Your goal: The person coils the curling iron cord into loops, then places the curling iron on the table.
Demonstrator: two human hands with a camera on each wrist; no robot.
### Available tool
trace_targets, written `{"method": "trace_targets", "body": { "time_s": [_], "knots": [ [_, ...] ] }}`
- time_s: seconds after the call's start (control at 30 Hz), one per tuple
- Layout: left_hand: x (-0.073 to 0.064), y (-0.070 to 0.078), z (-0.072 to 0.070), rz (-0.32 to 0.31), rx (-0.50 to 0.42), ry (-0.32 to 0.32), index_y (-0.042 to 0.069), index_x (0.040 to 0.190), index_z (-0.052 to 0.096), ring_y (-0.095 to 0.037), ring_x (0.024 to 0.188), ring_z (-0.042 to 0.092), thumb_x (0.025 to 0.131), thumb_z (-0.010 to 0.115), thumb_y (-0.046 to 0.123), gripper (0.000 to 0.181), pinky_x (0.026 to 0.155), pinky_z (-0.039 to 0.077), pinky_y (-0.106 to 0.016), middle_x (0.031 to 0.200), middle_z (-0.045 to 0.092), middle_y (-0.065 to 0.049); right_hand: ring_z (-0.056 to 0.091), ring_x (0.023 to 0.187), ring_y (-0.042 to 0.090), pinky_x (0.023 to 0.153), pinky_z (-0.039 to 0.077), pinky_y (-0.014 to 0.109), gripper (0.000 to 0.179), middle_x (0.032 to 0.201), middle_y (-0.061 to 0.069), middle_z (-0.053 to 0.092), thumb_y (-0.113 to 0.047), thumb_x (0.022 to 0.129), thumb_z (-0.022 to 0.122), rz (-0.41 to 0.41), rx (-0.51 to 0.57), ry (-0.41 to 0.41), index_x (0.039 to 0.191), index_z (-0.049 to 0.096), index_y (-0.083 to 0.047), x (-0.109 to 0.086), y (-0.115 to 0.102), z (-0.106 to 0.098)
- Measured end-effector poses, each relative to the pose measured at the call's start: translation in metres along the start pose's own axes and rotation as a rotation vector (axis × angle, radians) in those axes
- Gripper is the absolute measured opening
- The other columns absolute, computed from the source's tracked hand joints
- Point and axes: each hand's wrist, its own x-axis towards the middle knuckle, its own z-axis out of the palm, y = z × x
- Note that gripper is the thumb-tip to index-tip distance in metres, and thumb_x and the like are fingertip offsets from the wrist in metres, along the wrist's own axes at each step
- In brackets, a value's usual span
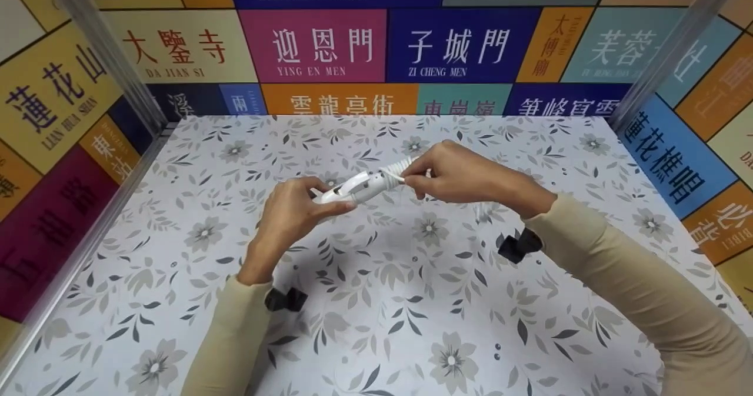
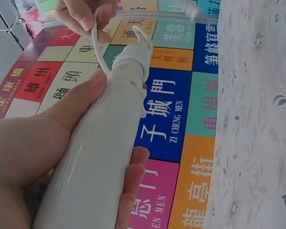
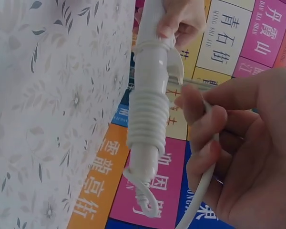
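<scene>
We see the white appliance (image 1: 362, 192) held up over the patterned tabletop (image 1: 376, 337), its cord end pointing to two o'clock in the head view. Close-packed turns of white cord (image 3: 148, 121) ring its narrower end. At eight o'clock from the appliance, the left hand (image 1: 287, 210) grasps its body, thumb on one side and fingers on the other. Towards three o'clock, the right hand (image 1: 453, 172) pinches the free cord in curled fingers. If that pinch slackens, we judge the turns could spring loose, as we see nothing tying them. Too hard a pull could kink the cord or twist the smooth body in the left grip. At five o'clock from the right hand, a blurred white piece (image 1: 483, 211), perhaps the plug, could swing and snag.
</scene>
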Motion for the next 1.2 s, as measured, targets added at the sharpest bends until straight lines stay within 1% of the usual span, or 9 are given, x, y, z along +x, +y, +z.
{"method": "trace_targets", "body": {
  "time_s": [0.1, 0.2, 0.3, 0.5, 0.7, 0.83, 1.0, 1.1, 1.2],
  "knots": [
    [0.001, -0.002, -0.001, -0.011, -0.012, 0.052, 0.012, 0.106, 0.075, -0.019, 0.068, 0.057, 0.074, 0.084, 0.053, 0.052, 0.056, 0.043, -0.028, 0.1, 0.074, -0.009, 0.045, 0.048, 0.007, 0.046, 0.036, 0.023, 0.026, 0.076, 0.005, 0.072, -0.022, 0.103, 0.056, -0.01, 0.032, -0.006, 0.112, 0.077, -0.011, -0.001, 0.001, 0.007],
    [0.002, -0.006, -0.003, -0.016, -0.044, 0.101, 0.011, 0.106, 0.075, -0.019, 0.065, 0.057, 0.075, 0.084, 0.051, 0.052, 0.055, 0.043, -0.028, 0.097, 0.075, -0.01, 0.042, 0.046, 0.006, 0.045, 0.035, 0.023, 0.026, 0.072, 0.004, 0.068, -0.024, 0.104, 0.055, -0.022, 0.104, 0.019, 0.113, 0.077, -0.012, -0.001, 0.004, 0.017],
    [0.003, -0.007, -0.006, -0.018, -0.077, 0.119, 0.009, 0.106, 0.076, -0.019, 0.066, 0.057, 0.074, 0.085, 0.05, 0.052, 0.054, 0.044, -0.028, 0.097, 0.074, -0.01, 0.041, 0.046, 0.006, 0.046, 0.036, 0.023, 0.027, 0.072, 0.004, 0.068, -0.023, 0.104, 0.056, -0.026, 0.186, 0.051, 0.121, 0.074, -0.014, -0.002, 0.009, 0.027],
    [0.004, -0.007, -0.009, -0.021, -0.146, 0.098, 0.006, 0.109, 0.074, -0.02, 0.072, 0.059, 0.075, 0.085, 0.049, 0.055, 0.057, 0.046, -0.027, 0.104, 0.073, -0.013, 0.055, 0.055, 0.009, 0.051, 0.045, 0.022, 0.027, 0.077, 0.007, 0.073, -0.02, 0.103, 0.056, 0.006, 0.31, 0.047, 0.125, 0.071, -0.014, -0.002, 0.021, 0.042],
    [0.005, -0.007, -0.013, -0.048, -0.181, 0.069, 0.006, 0.112, 0.074, -0.021, 0.077, 0.06, 0.076, 0.086, 0.044, 0.054, 0.059, 0.048, -0.027, 0.109, 0.072, -0.013, 0.06, 0.057, 0.009, 0.053, 0.051, 0.023, 0.029, 0.085, 0.014, 0.075, -0.021, 0.104, 0.055, 0.035, 0.421, -0.024, 0.125, 0.07, -0.008, 0.002, 0.033, 0.054],
    [0.005, -0.006, -0.016, -0.048, -0.197, 0.039, 0.008, 0.112, 0.074, -0.022, 0.079, 0.061, 0.075, 0.086, 0.046, 0.054, 0.061, 0.05, -0.028, 0.11, 0.071, -0.012, 0.061, 0.056, 0.01, 0.054, 0.052, 0.024, 0.03, 0.084, 0.011, 0.075, -0.024, 0.104, 0.055, 0.051, 0.478, -0.064, 0.125, 0.07, -0.008, 0.007, 0.039, 0.06],
    [0.003, -0.007, -0.019, -0.02, -0.222, 0.021, 0.01, 0.109, 0.075, -0.02, 0.074, 0.062, 0.073, 0.087, 0.049, 0.054, 0.06, 0.05, -0.029, 0.101, 0.073, -0.011, 0.057, 0.055, 0.01, 0.054, 0.049, 0.025, 0.03, 0.073, 0.0, 0.071, -0.034, 0.101, 0.06, 0.118, 0.555, -0.086, 0.115, 0.076, -0.013, 0.016, 0.051, 0.066],
    [0.002, -0.008, -0.021, 0.004, -0.236, 0.002, 0.01, 0.107, 0.075, -0.019, 0.071, 0.063, 0.073, 0.086, 0.05, 0.053, 0.06, 0.05, -0.029, 0.093, 0.074, -0.012, 0.055, 0.054, 0.01, 0.055, 0.047, 0.025, 0.035, 0.067, -0.002, 0.068, -0.046, 0.096, 0.064, 0.18, 0.541, -0.076, 0.104, 0.08, -0.017, 0.02, 0.058, 0.069],
    [0.002, -0.01, -0.022, 0.013, -0.239, -0.025, 0.011, 0.106, 0.075, -0.019, 0.072, 0.063, 0.073, 0.086, 0.049, 0.051, 0.061, 0.051, -0.03, 0.092, 0.074, -0.012, 0.053, 0.055, 0.01, 0.058, 0.045, 0.026, 0.043, 0.062, -0.002, 0.064, -0.057, 0.09, 0.067, 0.22, 0.502, -0.06, 0.093, 0.081, -0.016, 0.023, 0.066, 0.07]
  ]
}}
